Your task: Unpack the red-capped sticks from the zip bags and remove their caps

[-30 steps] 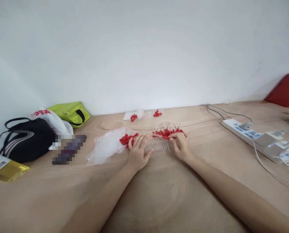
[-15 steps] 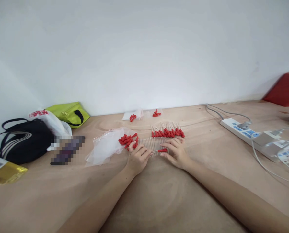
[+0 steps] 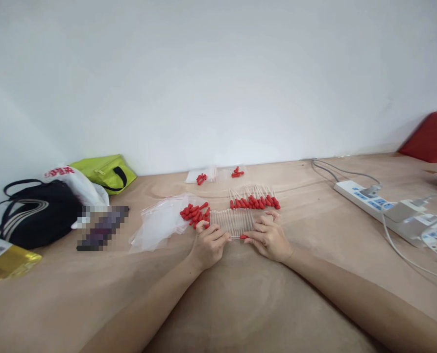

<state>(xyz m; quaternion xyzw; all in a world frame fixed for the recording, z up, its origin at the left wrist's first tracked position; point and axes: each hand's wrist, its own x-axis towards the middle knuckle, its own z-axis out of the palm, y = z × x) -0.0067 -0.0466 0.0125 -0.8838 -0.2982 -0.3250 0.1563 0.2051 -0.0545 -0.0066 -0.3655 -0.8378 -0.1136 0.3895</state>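
A row of slender, clear, glass-like tubes (image 3: 235, 220) lies side by side on the brown wood-grain tabletop (image 3: 236, 314). At the near edge of this row, the two hands hold one more clear tube fitted with a red, rounded, rubber-like bulb (image 3: 244, 237). The left hand (image 3: 210, 245), at the row's near left corner, has its fingertips closed on the tube's plain end; the right hand (image 3: 272, 239), at the near right corner, pinches the red bulb between thumb and fingers.

Just beyond the row lies a fanned set of clear tubes with red bulbs (image 3: 255, 201), their bulbs facing the row. Close to the left of the row is a heap of loose red bulbs (image 3: 193, 213), with flat, translucent plastic zip bags (image 3: 161, 223) spread farther left. Well to the right of the row lies a white, rectangular power strip (image 3: 361, 196) with blue-marked sockets.
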